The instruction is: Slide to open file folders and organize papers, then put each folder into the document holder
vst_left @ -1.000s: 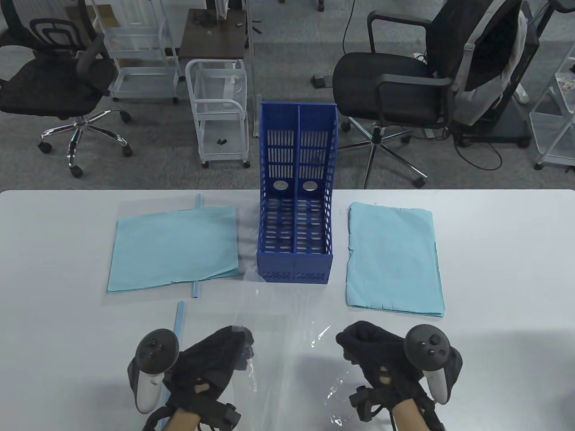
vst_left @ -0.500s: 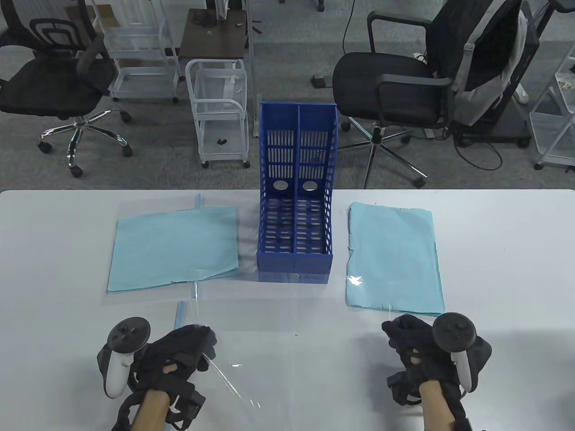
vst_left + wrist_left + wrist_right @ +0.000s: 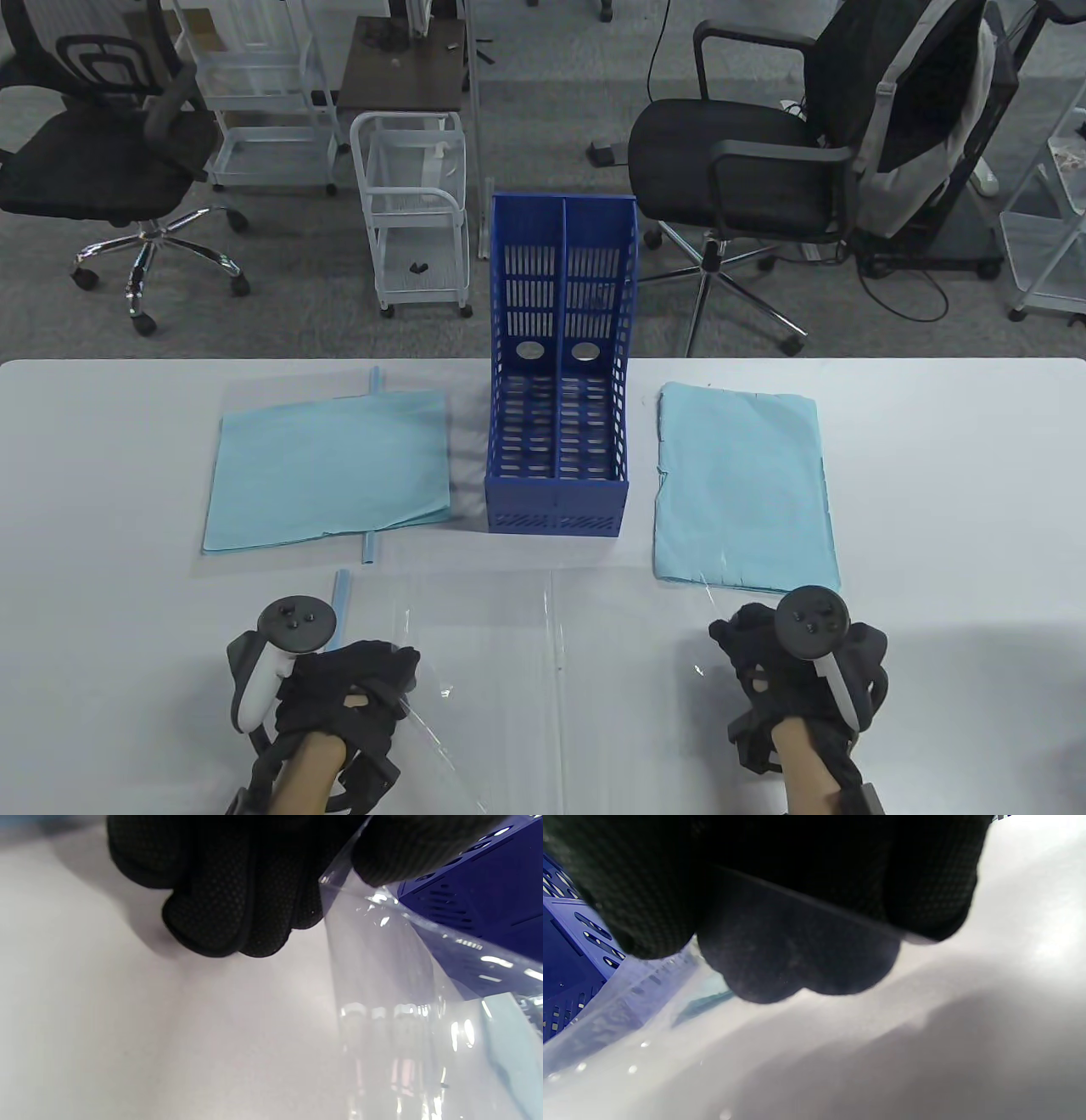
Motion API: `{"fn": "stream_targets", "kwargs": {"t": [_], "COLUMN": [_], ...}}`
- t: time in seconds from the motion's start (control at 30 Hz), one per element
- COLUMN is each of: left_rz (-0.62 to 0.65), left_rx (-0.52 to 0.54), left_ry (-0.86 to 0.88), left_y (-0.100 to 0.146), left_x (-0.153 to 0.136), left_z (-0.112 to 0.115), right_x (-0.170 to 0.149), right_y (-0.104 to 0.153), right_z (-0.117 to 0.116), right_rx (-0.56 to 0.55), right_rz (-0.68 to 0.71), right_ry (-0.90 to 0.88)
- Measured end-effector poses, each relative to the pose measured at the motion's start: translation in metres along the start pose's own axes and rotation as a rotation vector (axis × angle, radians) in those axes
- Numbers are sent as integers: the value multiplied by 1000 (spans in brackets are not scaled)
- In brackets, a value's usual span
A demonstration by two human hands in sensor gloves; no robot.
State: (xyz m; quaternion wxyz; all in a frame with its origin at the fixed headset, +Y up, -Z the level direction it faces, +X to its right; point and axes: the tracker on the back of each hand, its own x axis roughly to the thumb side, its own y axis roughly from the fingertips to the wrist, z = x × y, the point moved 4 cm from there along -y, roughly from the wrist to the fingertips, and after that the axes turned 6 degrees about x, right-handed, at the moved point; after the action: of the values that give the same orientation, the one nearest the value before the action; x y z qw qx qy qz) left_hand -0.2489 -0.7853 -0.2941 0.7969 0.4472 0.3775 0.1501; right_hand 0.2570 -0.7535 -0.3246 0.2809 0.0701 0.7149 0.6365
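Left hand [image 3: 344, 692] pinching the left edge of the clear folder [image 3: 551, 628], fingers curled, film caught between thumb and fingertips [image 3: 220, 921] in the left wrist view. Right hand [image 3: 785, 671] curled at the folder's right edge; looks like a pinch on the film, contact point masked by the glove in the right wrist view. Folder spread open and flat on the table [image 3: 950, 475] between the hands, centre crease running toward the blue document holder [image 3: 557, 424] just beyond it. Pale blue spine bar [image 3: 341, 598] lying detached beside the left hand.

Handling estimate: thin, light, floppy, slick plastic; likely to sag or slip if held at one corner only. Best taken at opposite edges near the crease.

Blue paper stack [image 3: 747, 488] right of holder, second stack [image 3: 327, 463] left, on another clear sheet. Folder outline hard to trace against the white table; near edge cut off below
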Motion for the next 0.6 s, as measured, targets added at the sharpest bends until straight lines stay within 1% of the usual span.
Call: {"fn": "stream_targets", "kwargs": {"t": [0.1, 0.4, 0.6], "left_rz": [-15, -49, -31], "left_rx": [-3, -53, -35], "left_ry": [-24, -9, 16], "left_y": [0, 1, 7], "left_x": [-1, -7, -6], "left_z": [0, -3, -13], "right_x": [1, 2, 2], "right_y": [0, 1, 0], "right_z": [-1, -2, -2], "right_rx": [2, 9, 10], "right_rz": [0, -4, -11], "right_ry": [8, 27, 37]}}
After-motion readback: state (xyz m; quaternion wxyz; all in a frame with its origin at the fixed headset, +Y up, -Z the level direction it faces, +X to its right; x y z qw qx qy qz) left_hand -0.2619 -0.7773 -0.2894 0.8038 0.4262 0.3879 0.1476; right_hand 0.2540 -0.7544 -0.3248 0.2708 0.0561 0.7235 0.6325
